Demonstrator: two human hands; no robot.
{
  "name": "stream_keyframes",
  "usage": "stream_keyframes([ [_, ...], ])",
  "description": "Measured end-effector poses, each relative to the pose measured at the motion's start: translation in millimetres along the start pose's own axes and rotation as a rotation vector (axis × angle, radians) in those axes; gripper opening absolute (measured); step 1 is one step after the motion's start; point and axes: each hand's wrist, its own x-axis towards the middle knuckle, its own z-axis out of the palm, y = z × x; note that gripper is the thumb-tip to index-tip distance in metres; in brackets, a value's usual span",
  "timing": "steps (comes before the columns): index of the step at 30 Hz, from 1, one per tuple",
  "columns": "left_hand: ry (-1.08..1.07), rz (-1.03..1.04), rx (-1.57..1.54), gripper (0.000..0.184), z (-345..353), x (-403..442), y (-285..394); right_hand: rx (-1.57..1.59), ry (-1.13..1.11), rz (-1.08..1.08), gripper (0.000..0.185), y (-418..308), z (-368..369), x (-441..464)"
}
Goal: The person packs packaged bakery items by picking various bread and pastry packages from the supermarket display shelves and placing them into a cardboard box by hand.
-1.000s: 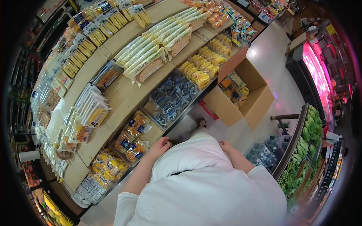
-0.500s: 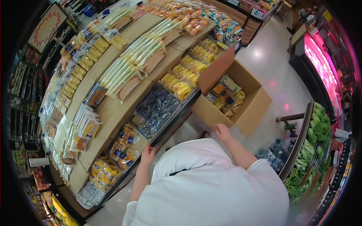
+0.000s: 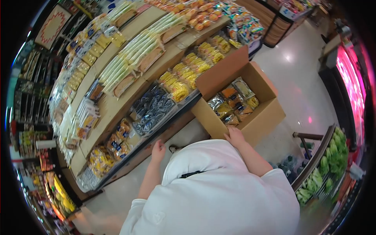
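An open cardboard box (image 3: 261, 117) stands in front of me, its flaps spread outward. Inside lie several plastic-wrapped food packs (image 3: 235, 102), some orange-brown, some yellowish. My right hand (image 3: 235, 137) is at the box's near edge, closed over the rim, with its fingertips partly hidden. My left hand (image 3: 158, 151) hangs beside the front edge of the display shelf (image 3: 129, 150), apart from it. Its fingers are curled in, and nothing shows in them. Closest to it on the shelf are dark blue-black packs (image 3: 152, 113) and brown packs with blue labels (image 3: 119, 143).
Higher tiers of the display hold long pale green-and-white packs (image 3: 145, 49) and bundled yellow packs (image 3: 178, 86). On the right stands a rack of leafy greens (image 3: 333, 156), with bottles (image 3: 291, 166) beneath. A pink-lit cooler (image 3: 348, 86) is behind it.
My right hand has come forward onto the box's near edge. My left hand has moved off the shelf edge. The view has shifted, with the shelf now lower and farther left.
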Motion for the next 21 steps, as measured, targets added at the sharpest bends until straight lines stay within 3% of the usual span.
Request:
stream_keyframes([
  [2, -0.06, -0.023, -0.031, 0.05, 6, -9, 23, 0.008, -0.089, 0.094, 0.043, -7, -6, 7],
  [11, -0.14, -0.086, -0.063, 0.034, -2, -36, 36, -0.1, -0.331, 0.1, 0.042, 1, 2, 50],
  [21, -0.112, -0.011, -0.066, 0.028, -46, -35, -4, -0.126, -0.258, 0.374, 0.054, -24, 20, 48],
])
